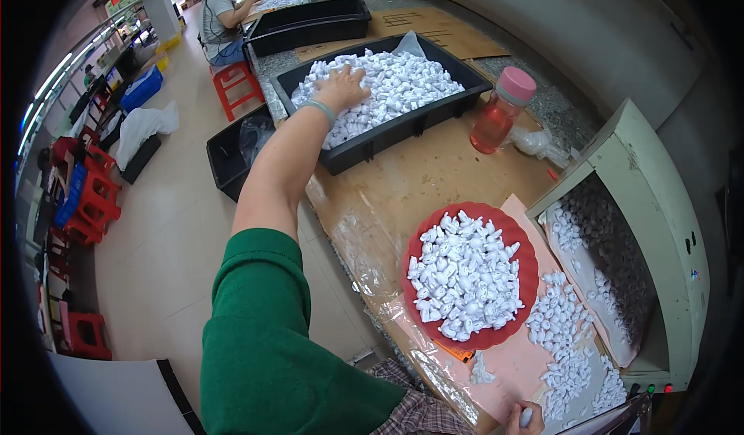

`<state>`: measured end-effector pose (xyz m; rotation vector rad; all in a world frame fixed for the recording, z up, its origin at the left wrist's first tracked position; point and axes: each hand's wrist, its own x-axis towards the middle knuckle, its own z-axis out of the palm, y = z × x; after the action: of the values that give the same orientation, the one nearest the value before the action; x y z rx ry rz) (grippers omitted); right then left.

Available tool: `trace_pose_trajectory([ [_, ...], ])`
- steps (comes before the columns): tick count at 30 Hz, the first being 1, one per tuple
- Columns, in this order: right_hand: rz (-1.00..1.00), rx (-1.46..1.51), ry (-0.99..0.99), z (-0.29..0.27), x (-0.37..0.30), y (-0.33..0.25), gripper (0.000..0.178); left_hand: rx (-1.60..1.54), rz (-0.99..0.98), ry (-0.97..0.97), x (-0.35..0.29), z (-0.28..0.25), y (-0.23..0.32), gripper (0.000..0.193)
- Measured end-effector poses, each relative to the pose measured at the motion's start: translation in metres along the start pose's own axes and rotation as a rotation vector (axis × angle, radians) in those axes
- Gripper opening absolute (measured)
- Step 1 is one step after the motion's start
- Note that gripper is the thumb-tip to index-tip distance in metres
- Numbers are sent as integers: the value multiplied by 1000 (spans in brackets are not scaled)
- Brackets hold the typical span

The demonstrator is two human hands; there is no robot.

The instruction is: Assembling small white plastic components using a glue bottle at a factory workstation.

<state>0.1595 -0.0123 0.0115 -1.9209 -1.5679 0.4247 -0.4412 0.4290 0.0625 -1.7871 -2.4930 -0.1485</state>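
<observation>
My left hand (341, 90), a pale bracelet at its wrist, reaches far forward and rests on the heap of small white plastic pieces (411, 79) in a long black tray (411, 131). Its fingers are spread over the pieces, and some fingertips sink among them. Near the bottom edge, my right hand (514, 421) is closed around a light grey, round-ended thing (526, 417); only its tip shows. Between the two hands stands a red scalloped bowl (529, 268), heaped with the same white pieces. More loose pieces (559, 319) lie spread to the bowl's right.
A pale green metal box (666, 226) with an open front stands at the right, white pieces inside. A pink-lidded bottle (502, 110) stands behind the bowl. Another black tray (310, 26) is farther back. A co-worker (225, 20) sits on a red stool (235, 86).
</observation>
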Motion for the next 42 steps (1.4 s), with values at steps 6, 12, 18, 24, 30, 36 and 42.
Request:
trace_pose_trajectory([
  [6,35,94,-20,10,-10,18,16,-60,-31,-131,-11,5,-51,64],
  [12,-37,57,-31,3,5,-5,16,-61,223,-260,-64,-20,-46,64],
  [18,-35,84,-23,3,10,-18,14,96,391,-249,-96,-28,-37,59],
  [24,-38,50,-36,0,11,-17,14,-349,569,-433,-25,-48,-34,51],
  [30,119,-45,-76,1,15,-20,14,-42,337,-336,58,26,33,95],
  [36,143,-96,-27,0,13,-22,15,-172,155,-221,131,67,73,90],
  [42,157,-129,-32,5,20,-15,16,-136,130,-292,202,87,73,77],
])
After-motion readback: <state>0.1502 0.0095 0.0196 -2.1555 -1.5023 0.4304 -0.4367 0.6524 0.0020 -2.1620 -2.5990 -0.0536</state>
